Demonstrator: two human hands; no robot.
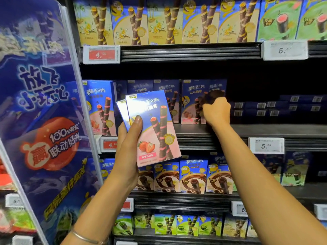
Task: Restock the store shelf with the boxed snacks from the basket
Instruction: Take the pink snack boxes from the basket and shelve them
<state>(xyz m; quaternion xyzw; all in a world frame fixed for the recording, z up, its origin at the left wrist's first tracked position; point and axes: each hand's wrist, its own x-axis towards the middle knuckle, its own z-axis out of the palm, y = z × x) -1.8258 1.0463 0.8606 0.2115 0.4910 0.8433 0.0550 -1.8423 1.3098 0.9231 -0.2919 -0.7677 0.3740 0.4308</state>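
My left hand (130, 137) holds two blue-and-pink strawberry wafer-roll boxes (154, 128) fanned upright in front of the middle shelf (265, 129). My right hand (216, 111) reaches onto that shelf, its fingers curled around the right edge of a matching strawberry box (192, 103) that stands in the row. More of the same boxes (100, 106) stand to the left in that row. No basket is in view.
A blue promotional panel (40, 121) juts out at the left of the shelving. Vanilla boxes (164, 20) fill the shelf above, chocolate boxes (192, 175) the shelf below, green ones (177, 224) the lowest. Flat dark-blue boxes (276, 106) lie stacked at the right of the middle shelf.
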